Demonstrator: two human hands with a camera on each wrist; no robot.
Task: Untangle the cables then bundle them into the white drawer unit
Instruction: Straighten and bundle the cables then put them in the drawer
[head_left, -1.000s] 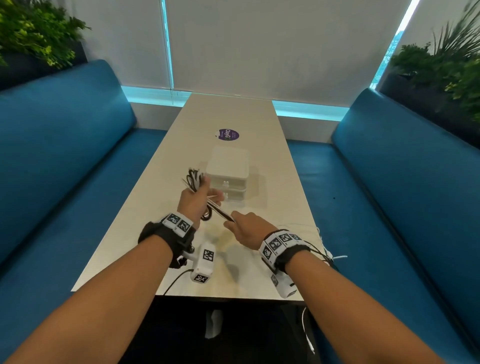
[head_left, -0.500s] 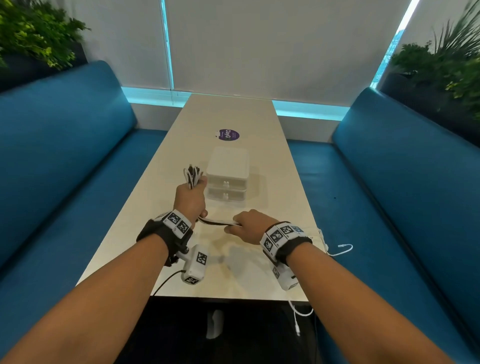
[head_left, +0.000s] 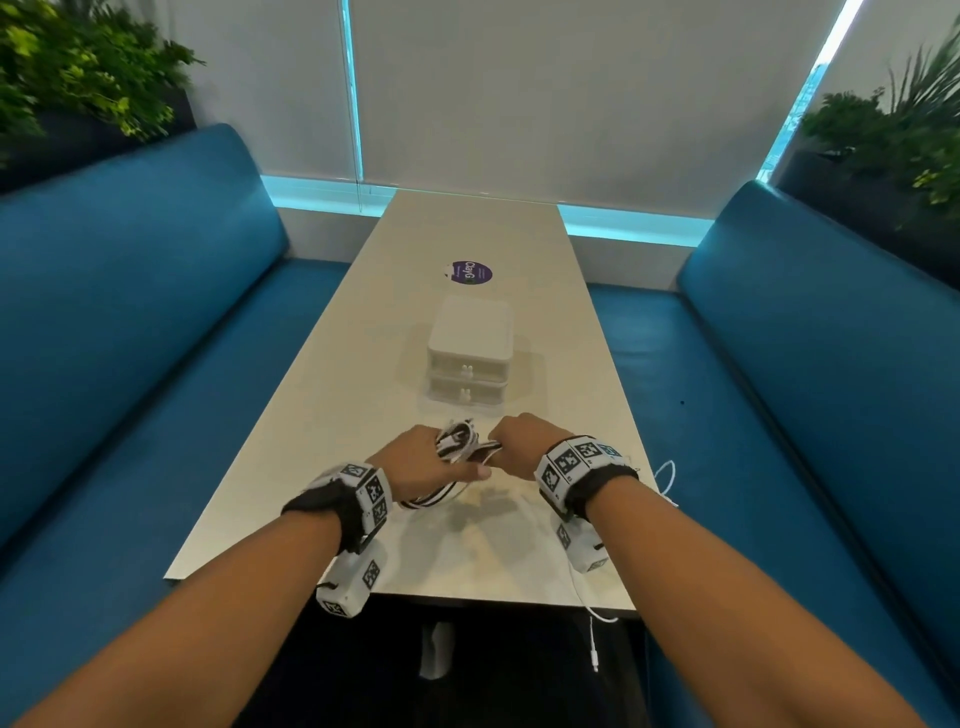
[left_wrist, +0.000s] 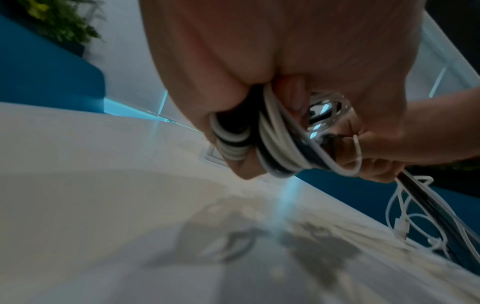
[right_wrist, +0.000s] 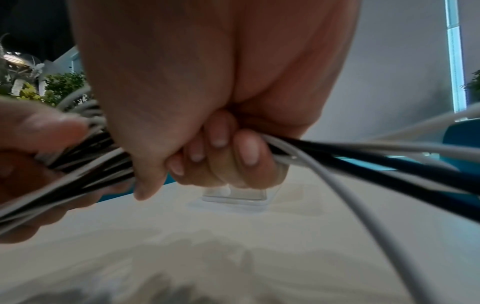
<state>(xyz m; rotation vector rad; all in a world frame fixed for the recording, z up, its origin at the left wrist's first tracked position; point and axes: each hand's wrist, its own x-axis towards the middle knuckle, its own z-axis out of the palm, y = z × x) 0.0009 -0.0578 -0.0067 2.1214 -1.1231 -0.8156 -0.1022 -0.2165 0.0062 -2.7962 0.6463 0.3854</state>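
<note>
We see the left hand (head_left: 415, 460) gripping the coiled cables (head_left: 460, 441) and the right hand (head_left: 519, 441) clenched round their strands, above the table (head_left: 332, 415), near the closed drawer unit (head_left: 470, 353).

Bare table (head_left: 332, 415) opens left of centre frame. Straight ahead the white drawer unit (head_left: 470, 353) blocks the middle lane; the cables (head_left: 460, 447) bunch just before it, loose white strands (head_left: 667, 475) trailing off the lower-right edge.
</note>
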